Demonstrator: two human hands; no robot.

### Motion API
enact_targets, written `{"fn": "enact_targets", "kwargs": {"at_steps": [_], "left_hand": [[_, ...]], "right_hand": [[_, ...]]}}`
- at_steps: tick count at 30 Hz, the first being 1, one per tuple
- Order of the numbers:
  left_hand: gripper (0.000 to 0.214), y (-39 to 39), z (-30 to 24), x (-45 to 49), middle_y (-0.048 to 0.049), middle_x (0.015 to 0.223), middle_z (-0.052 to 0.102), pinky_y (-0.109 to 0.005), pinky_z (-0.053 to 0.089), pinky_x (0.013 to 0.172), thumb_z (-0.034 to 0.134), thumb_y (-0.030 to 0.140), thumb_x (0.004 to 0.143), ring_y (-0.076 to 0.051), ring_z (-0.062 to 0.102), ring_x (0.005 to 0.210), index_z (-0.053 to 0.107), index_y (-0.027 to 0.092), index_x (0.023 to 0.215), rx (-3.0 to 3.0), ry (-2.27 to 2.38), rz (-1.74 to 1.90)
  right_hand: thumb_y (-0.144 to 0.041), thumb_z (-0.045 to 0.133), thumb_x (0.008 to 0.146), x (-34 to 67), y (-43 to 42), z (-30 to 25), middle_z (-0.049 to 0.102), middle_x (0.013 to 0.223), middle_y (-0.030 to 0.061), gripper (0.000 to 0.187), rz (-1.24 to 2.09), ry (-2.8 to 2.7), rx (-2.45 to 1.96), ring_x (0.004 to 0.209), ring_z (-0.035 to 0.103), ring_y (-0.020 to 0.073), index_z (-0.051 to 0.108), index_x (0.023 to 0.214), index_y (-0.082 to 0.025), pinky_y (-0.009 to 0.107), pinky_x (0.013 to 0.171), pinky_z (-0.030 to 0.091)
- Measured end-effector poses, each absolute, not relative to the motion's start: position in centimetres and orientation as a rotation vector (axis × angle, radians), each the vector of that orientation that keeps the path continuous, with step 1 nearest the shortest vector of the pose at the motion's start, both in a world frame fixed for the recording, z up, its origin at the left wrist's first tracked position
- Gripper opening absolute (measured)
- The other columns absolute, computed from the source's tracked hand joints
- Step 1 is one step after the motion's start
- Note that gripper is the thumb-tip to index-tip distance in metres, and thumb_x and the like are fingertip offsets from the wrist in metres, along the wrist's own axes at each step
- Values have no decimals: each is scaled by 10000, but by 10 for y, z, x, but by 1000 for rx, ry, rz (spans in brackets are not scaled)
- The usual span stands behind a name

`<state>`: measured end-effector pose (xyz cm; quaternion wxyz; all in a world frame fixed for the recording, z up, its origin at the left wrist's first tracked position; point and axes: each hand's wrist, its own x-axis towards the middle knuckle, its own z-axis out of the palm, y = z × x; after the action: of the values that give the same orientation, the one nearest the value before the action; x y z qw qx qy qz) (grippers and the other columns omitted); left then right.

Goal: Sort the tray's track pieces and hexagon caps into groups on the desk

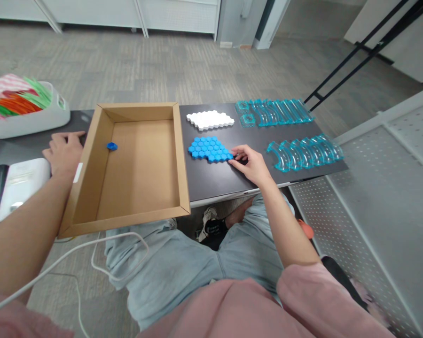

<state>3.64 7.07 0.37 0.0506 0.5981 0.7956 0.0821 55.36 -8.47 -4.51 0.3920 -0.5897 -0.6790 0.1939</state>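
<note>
A flat cluster of blue hexagonal pieces (206, 149) lies on the dark table. My right hand (251, 164) is at the cluster's right end, thumb and fingertips pinched on the blue hexagonal piece (229, 156) at the tip. Left of the cluster stands an open cardboard box (137, 164) with one blue hexagonal piece (112, 146) inside, near its left wall. Outside that wall my left hand (65, 151) rests on the table with its fingers stretched out, holding nothing I can see. Behind the blue cluster is a similar cluster of white hexagonal pieces (210, 120).
Two rows of clear teal curved parts, a back row (282, 112) and a front row (305, 152), occupy the table's right end. At far left are a white bin (58, 117) of colourful strips and a white device (24, 183). A white cable (81, 246) crosses above my lap.
</note>
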Motion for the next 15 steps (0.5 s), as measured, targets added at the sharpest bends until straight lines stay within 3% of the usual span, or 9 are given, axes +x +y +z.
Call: {"fn": "enact_targets", "kwargs": {"at_steps": [7, 15], "left_hand": [[700, 72, 2, 35, -322, 1740, 460, -679, 346, 1333, 318, 290, 1070, -483, 458, 1584, 580, 68, 1680, 1826, 2430, 251], [646, 79, -11, 22, -320, 1685, 514, -741, 409, 1270, 376, 258, 1072, -482, 511, 1520, 622, 124, 1654, 1905, 2426, 301]], "right_hand": [[-389, 868, 936, 553, -85, -45, 861, 1102, 61, 330, 482, -1721, -1511, 910, 780, 248, 754, 1225, -280, 403, 860, 616], [-371, 863, 940, 552, -86, -44, 867, 1140, 66, 326, 490, -1722, -1490, 905, 786, 245, 749, 1232, -281, 409, 864, 619]]}}
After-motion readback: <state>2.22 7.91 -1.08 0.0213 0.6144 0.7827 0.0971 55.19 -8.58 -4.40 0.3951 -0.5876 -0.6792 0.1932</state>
